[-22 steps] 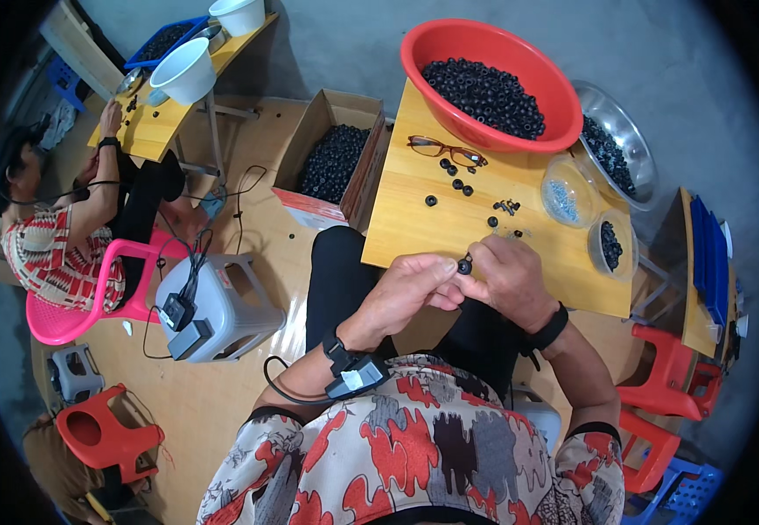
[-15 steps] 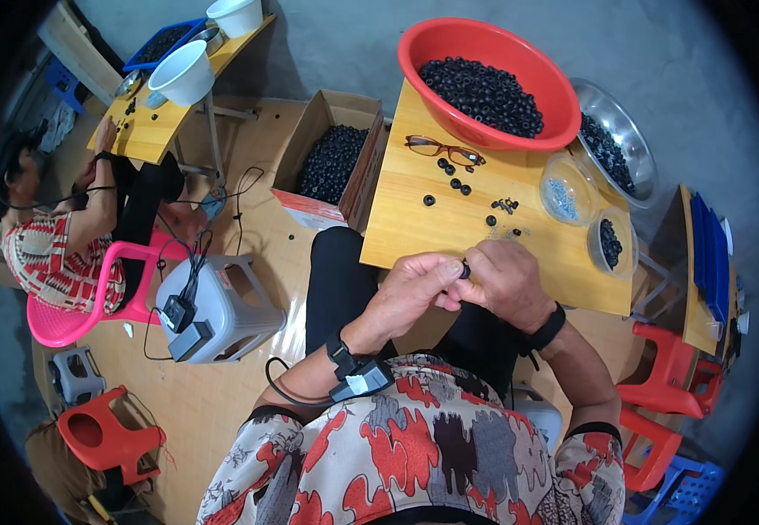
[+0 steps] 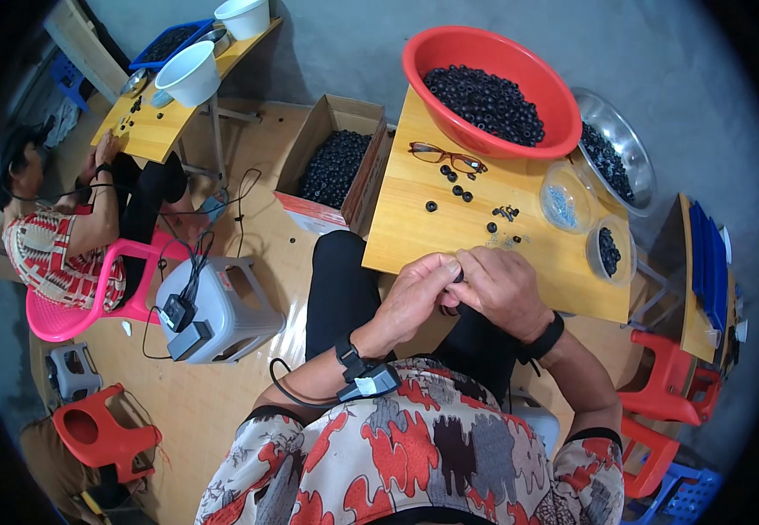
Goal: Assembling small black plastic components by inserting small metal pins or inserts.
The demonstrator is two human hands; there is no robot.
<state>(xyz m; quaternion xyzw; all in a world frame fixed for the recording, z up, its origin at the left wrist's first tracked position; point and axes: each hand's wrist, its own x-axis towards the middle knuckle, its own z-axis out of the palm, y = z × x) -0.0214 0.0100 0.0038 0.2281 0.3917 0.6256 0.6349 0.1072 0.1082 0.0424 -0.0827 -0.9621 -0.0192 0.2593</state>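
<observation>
My left hand (image 3: pixel 412 296) and my right hand (image 3: pixel 508 286) meet at the near edge of the yellow wooden table (image 3: pixel 397 229). Between their fingertips is a small black round part (image 3: pixel 459 276), mostly covered by the fingers. Both hands are closed on it. Just beyond them lie loose black rings (image 3: pixel 431 206) and a little pile of small dark pieces (image 3: pixel 507 213). A clear bowl of tiny pale-blue bits (image 3: pixel 559 203) stands to the right, beside a clear bowl of black parts (image 3: pixel 608 251).
A red basin (image 3: pixel 563 140) heaped with black rings stands at the back, next to a steel bowl (image 3: pixel 642 179). Glasses (image 3: pixel 447 157) lie in front. A cardboard box (image 3: pixel 309 144) of black rings is on the floor. A grey stool (image 3: pixel 222 302) and a seated person (image 3: pixel 60 245) are left.
My right hand's fingers have closed further over the black part, hiding more of it. Both hands stay together in nearly the same place, while the view has shifted slightly.
</observation>
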